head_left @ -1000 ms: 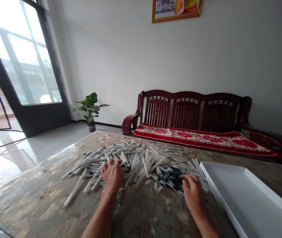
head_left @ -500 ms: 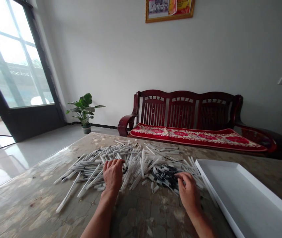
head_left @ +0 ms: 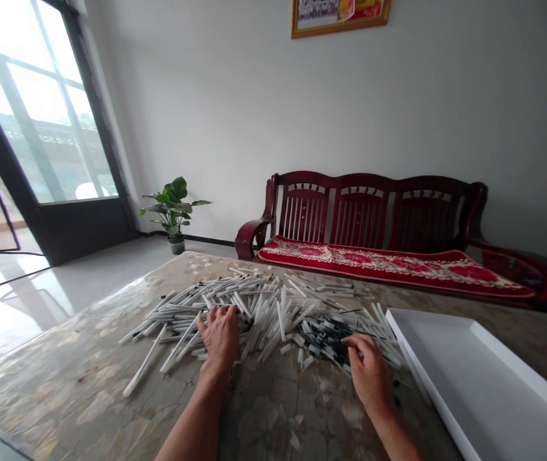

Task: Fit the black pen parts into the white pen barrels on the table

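Observation:
A heap of thin white pen barrels (head_left: 182,314), some with dark ends, lies across the table. My left hand (head_left: 220,336) rests palm down on the near side of this heap, its fingers somewhat spread and the tips partly hidden. To the right is a smaller pile of black pen parts (head_left: 324,336) mixed with short whitish pieces. At that pile's right edge is my right hand (head_left: 370,371), thumb and forefinger closed together. Whatever may be between those fingertips is too small to make out.
A shallow white tray (head_left: 489,378) stands on the patterned table (head_left: 264,410) at my right. Behind the table is a dark red wooden bench (head_left: 355,211) with a red cover. A potted plant (head_left: 173,205) stands on the floor near the glass door (head_left: 62,128).
The view has shifted slightly left. The fingers of my left hand have spread and lowered over the white barrels. My right hand stays beside the black parts, its fingers still pinched.

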The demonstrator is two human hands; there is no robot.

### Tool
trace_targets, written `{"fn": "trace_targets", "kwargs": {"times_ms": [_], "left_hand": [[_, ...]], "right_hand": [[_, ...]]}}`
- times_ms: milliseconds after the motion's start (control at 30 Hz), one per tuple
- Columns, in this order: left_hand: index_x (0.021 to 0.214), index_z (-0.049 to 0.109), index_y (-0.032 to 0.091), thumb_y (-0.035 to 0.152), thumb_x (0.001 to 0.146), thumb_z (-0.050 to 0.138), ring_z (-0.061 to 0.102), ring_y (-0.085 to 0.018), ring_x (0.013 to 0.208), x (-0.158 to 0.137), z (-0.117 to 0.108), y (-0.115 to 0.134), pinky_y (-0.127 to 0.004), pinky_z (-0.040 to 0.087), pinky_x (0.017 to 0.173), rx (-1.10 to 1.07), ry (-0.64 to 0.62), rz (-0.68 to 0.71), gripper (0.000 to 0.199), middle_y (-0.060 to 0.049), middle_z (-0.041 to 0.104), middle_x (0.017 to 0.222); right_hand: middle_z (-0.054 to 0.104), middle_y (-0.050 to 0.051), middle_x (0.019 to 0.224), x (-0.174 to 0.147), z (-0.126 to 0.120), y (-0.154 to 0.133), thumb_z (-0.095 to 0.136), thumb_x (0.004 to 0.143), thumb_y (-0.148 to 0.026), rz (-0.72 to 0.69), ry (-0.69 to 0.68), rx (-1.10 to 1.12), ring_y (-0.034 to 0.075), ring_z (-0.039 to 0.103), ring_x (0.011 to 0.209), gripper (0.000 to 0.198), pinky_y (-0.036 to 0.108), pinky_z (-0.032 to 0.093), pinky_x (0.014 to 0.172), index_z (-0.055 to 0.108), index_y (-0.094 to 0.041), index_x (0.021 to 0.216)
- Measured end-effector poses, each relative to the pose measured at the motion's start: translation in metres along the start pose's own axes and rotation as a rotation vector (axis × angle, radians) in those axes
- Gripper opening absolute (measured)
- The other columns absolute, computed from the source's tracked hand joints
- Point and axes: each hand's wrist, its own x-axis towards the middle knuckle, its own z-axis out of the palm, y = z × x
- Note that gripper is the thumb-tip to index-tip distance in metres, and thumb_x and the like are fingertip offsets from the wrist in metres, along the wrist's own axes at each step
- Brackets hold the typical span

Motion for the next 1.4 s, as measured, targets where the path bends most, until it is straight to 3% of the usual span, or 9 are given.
{"fn": "trace_targets", "kwargs": {"times_ms": [133, 233, 333, 533, 667, 900, 1033, 1200, 1400], "left_hand": [[0.104, 0.07, 0.027, 0.024, 0.094, 0.051, 0.056, -0.03, 0.119, -0.001, -0.003, 0.011, -0.059, 0.016, 0.114, -0.124, 0.218, 0.171, 0.022, -0.006, 0.073, 0.11], [0.106, 0.07, 0.026, 0.025, 0.096, 0.05, 0.065, -0.022, 0.095, -0.009, -0.007, 0.029, -0.048, 0.03, 0.11, -0.274, 0.335, 0.429, 0.023, -0.005, 0.073, 0.097], [0.113, 0.067, 0.025, 0.025, 0.098, 0.047, 0.063, -0.018, 0.082, -0.027, -0.009, 0.054, -0.032, 0.046, 0.083, -0.384, 0.287, 0.724, 0.025, -0.004, 0.07, 0.089], [0.111, 0.063, 0.023, 0.032, 0.098, 0.048, 0.058, -0.016, 0.069, -0.066, -0.003, 0.095, -0.028, 0.042, 0.066, -0.391, 0.083, 1.07, 0.022, 0.0, 0.064, 0.076], [0.092, 0.062, 0.019, 0.037, 0.098, 0.048, 0.059, -0.016, 0.065, -0.069, 0.005, 0.099, -0.028, 0.041, 0.063, -0.401, 0.054, 1.055, 0.023, 0.0, 0.064, 0.072], [0.095, 0.064, 0.023, 0.036, 0.095, 0.054, 0.06, -0.017, 0.07, -0.062, 0.005, 0.093, -0.028, 0.04, 0.064, -0.316, 0.011, 1.016, 0.017, -0.001, 0.065, 0.076], [0.092, 0.066, 0.022, 0.035, 0.096, 0.051, 0.06, -0.016, 0.068, -0.063, 0.005, 0.092, -0.026, 0.04, 0.062, -0.346, -0.037, 1.031, 0.02, -0.001, 0.064, 0.073], [0.093, 0.067, 0.023, 0.028, 0.096, 0.051, 0.062, -0.015, 0.066, -0.062, 0.006, 0.09, -0.024, 0.04, 0.059, -0.376, -0.109, 0.9, 0.018, -0.001, 0.067, 0.075], [0.104, 0.067, 0.024, 0.025, 0.095, 0.051, 0.066, -0.017, 0.073, -0.064, 0.013, 0.094, -0.025, 0.047, 0.066, -0.426, -0.048, 0.847, 0.019, -0.003, 0.07, 0.082]], "right_hand": [[0.069, 0.008, 0.09, 0.001, 0.0, 0.0, 0.048, 0.085, -0.032, 0.009, 0.021, 0.011, 0.024, 0.065, 0.089, 0.024, 0.036, 0.052, 0.081, 0.07, -0.022, 0.083], [0.07, 0.009, 0.093, 0.001, -0.001, -0.008, 0.051, 0.085, -0.037, 0.033, 0.0, 0.07, 0.024, 0.066, 0.09, 0.026, 0.036, 0.053, 0.08, 0.07, -0.021, 0.088], [0.072, 0.007, 0.084, -0.001, -0.003, -0.026, 0.051, 0.088, -0.049, 0.123, -0.113, 0.181, 0.023, 0.067, 0.077, 0.036, 0.032, 0.054, 0.07, 0.07, -0.02, 0.096], [0.067, 0.002, 0.069, -0.009, -0.006, -0.057, 0.04, 0.095, -0.06, 0.221, -0.406, 0.335, 0.018, 0.061, 0.058, 0.051, 0.025, 0.047, 0.054, 0.069, -0.019, 0.106], [0.062, 0.001, 0.06, -0.008, 0.002, -0.052, 0.048, 0.092, -0.056, 0.217, -0.413, 0.267, 0.016, 0.056, 0.052, 0.043, 0.024, 0.044, 0.05, 0.07, -0.019, 0.084], [0.061, -0.001, 0.058, -0.008, 0.001, -0.049, 0.045, 0.092, -0.052, 0.326, -0.465, 0.262, 0.015, 0.054, 0.046, 0.04, 0.022, 0.037, 0.04, 0.067, -0.022, 0.079], [0.06, -0.002, 0.055, -0.005, -0.004, -0.053, 0.049, 0.091, -0.042, 0.24, -0.478, 0.206, 0.015, 0.057, 0.052, 0.033, 0.023, 0.041, 0.049, 0.066, -0.022, 0.072], [0.068, 0.001, 0.068, 0.003, -0.008, -0.043, 0.049, 0.089, -0.036, 0.195, -0.324, 0.175, 0.018, 0.063, 0.061, 0.026, 0.025, 0.048, 0.057, 0.07, -0.021, 0.087], [0.072, 0.009, 0.1, 0.003, -0.008, -0.029, 0.047, 0.092, -0.032, 0.025, -0.047, -0.023, 0.023, 0.066, 0.098, 0.027, 0.038, 0.05, 0.091, 0.071, -0.021, 0.094]]}}
